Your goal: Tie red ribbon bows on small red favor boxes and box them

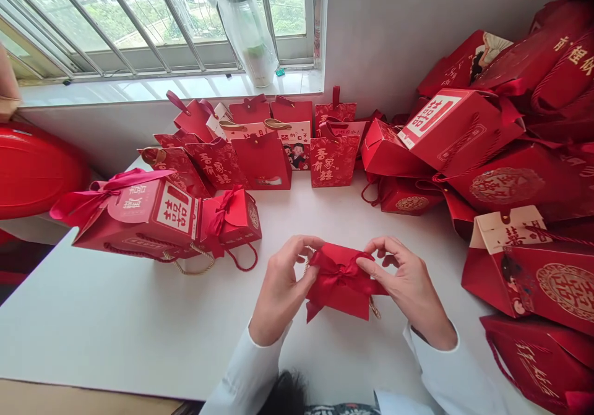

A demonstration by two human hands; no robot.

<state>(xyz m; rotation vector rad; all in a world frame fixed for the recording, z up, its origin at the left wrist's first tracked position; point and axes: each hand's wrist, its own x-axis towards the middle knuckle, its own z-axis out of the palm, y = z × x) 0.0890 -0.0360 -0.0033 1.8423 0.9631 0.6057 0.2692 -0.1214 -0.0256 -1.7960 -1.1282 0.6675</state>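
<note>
In front of me on the white table sits a small red gift box (352, 309), tied with a red satin ribbon bow (341, 273). My left hand (288, 279) pinches the bow's left loop between thumb and fingers. At the other side, my right hand (403, 279) has the right loop between thumb and forefinger, its other fingers curled. One ribbon tail hangs at the box's lower left. A piece of gold cord (374, 308) shows by the box's lower right corner.
Red gift boxes (174, 217) with bows stand to the left. A row of small red gift bags (262, 161) lines the wall under the window. Many larger red boxes (510, 180) are piled at the right. A plastic-wrapped bottle (250, 44) stands on the sill; a red stool (39, 171) is far left.
</note>
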